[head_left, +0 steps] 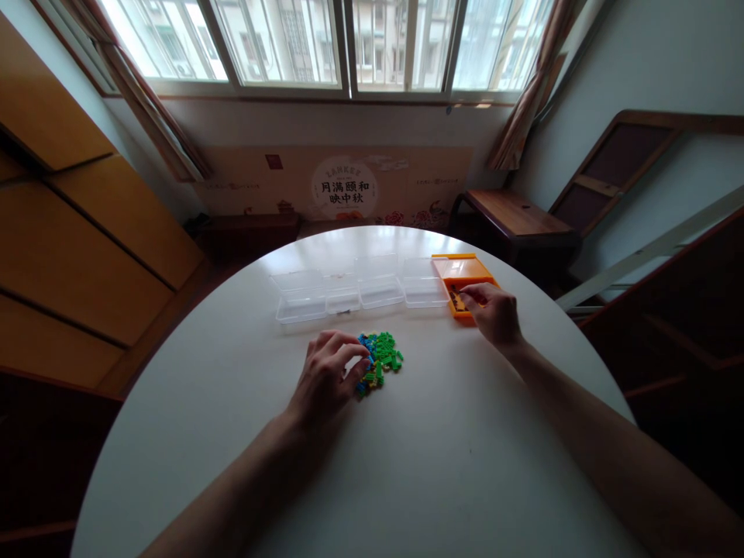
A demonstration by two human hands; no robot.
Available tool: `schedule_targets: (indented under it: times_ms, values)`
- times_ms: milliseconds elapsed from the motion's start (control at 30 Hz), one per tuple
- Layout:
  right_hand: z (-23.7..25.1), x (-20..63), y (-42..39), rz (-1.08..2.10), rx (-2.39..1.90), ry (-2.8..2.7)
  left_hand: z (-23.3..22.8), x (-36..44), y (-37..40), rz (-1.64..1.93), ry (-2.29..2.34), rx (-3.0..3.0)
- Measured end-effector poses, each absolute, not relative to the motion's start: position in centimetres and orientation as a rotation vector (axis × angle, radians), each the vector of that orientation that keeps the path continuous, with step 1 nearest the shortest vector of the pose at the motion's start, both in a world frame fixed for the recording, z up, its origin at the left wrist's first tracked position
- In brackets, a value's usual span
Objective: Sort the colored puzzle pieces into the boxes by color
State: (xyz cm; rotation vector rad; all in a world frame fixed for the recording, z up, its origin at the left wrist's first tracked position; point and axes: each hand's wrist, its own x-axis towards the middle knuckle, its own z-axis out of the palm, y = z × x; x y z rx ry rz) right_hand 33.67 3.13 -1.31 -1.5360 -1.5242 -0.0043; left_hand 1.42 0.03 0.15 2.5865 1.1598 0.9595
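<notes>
A small pile of tiny green, blue and yellow bricks (384, 356) lies near the middle of the round white table (232, 418). My left hand (325, 377) rests at the pile's left edge, fingers curled and fingertips touching the bricks. My right hand (494, 311) reaches to the open orange box (465, 271) at the far right, fingertips over dark pieces in its near half. Whether either hand pinches a piece is hidden.
A row of clear plastic boxes (354, 291) with open lids stands behind the pile, left of the orange box. Beyond the table are a dark wooden side table (514, 217), a printed cardboard panel under the window and wooden cabinets at left.
</notes>
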Motion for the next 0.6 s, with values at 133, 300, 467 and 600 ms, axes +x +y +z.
schedule_targets:
  times_ms: [133, 300, 467, 600]
  values:
    - [-2.4, 34.7, 3.5, 0.086, -1.659, -1.443, 0.0, 1.2, -0.1, 0.948, 1.168, 2.594]
    - [-2.3, 34.3, 3.5, 0.096, -1.676, -1.451, 0.0, 1.1, -0.1, 0.954, 1.163, 2.604]
    - [-1.9, 33.8, 3.4, 0.095, -1.663, -1.468, 0.1, 0.9, 0.0, 0.935, 1.194, 2.599]
    - [-1.7, 33.2, 3.2, 0.063, -1.614, -1.512, -0.1, 0.8, 0.1, 0.849, 1.246, 2.579]
